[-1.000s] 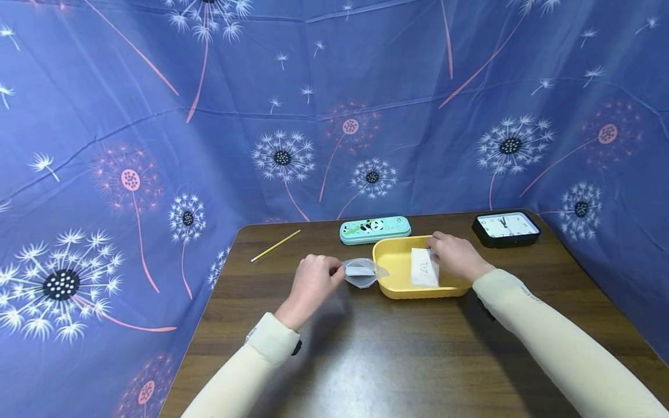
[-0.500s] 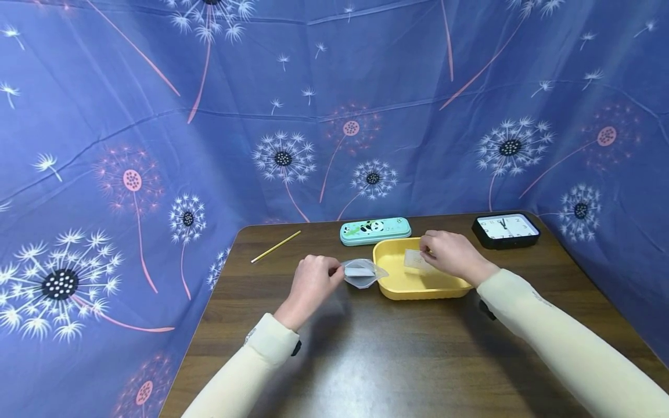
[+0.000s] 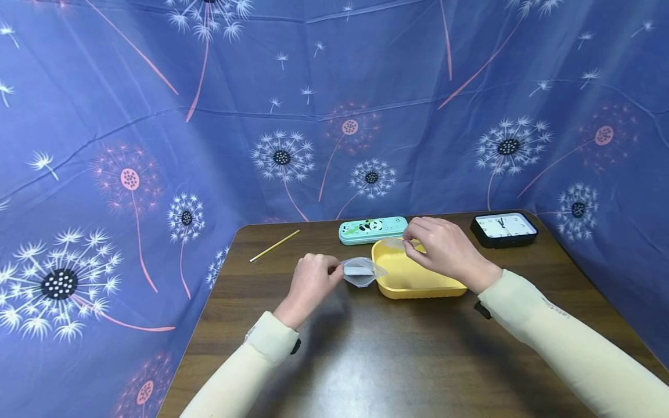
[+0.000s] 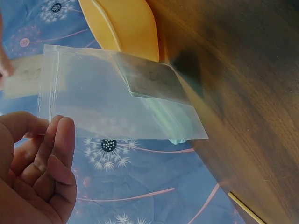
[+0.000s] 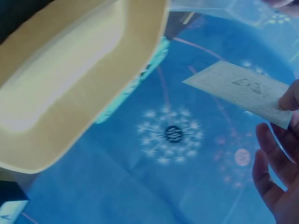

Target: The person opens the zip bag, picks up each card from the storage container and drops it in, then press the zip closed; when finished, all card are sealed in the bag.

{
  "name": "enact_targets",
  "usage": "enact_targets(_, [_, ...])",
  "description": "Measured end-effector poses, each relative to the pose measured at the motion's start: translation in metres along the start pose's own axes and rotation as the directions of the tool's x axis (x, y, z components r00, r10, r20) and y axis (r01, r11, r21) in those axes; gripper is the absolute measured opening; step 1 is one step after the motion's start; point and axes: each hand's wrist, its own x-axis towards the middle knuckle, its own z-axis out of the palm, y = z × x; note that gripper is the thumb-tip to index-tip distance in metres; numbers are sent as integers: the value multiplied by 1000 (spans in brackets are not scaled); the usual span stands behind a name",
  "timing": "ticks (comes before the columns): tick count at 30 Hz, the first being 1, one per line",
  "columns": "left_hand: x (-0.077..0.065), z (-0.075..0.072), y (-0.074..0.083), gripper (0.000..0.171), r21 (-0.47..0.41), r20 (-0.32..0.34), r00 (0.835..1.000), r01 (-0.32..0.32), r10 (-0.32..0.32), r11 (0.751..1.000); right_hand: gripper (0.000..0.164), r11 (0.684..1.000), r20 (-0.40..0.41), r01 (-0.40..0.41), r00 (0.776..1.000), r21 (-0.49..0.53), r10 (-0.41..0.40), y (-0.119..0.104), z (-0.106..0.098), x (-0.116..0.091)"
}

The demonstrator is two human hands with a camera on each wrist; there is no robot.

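My left hand (image 3: 310,290) pinches a clear zip-top bag (image 4: 93,93) near its zip edge. A greyish flat piece (image 4: 152,77) lies inside, toward the bag's far end. My right hand (image 3: 446,252) holds a thin whitish paper card (image 5: 233,86) with a butterfly drawn on it, thumb on one face at the end. In the head view the card is over the back left of the yellow tray (image 3: 423,293), and the bag hangs just left of that tray. From the left wrist, the card's end overlaps the zip edge.
Behind the tray lies a turquoise pencil case (image 3: 366,230) with a panda on it. A black square clock (image 3: 504,229) sits at the back right, a yellow pencil (image 3: 274,245) at the back left. Patterned blue cloth (image 3: 313,75) hangs behind the wooden table (image 3: 397,360).
My right hand has lifted the paper card out of the tray and moved left and up with it, toward the bag. The left hand and bag have stayed almost still.
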Motion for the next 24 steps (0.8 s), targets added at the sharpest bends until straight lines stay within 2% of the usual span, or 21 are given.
enact_targets(10, [1, -1, 0, 21, -3, -1, 1000, -3, 3, 1000, 8, 987, -140, 148, 980, 65, -138, -41, -21, 17])
enact_targets(15, [1, -1, 0, 21, -3, -1, 1000, -5, 5, 1000, 3, 975, -110, 176, 981, 136, -162, -54, -20, 17])
enact_targets(24, [1, 0, 2, 26, -10, 4, 1000, -4, 4, 1000, 5, 975, -39, 123, 992, 183, -118, -56, 10, 11])
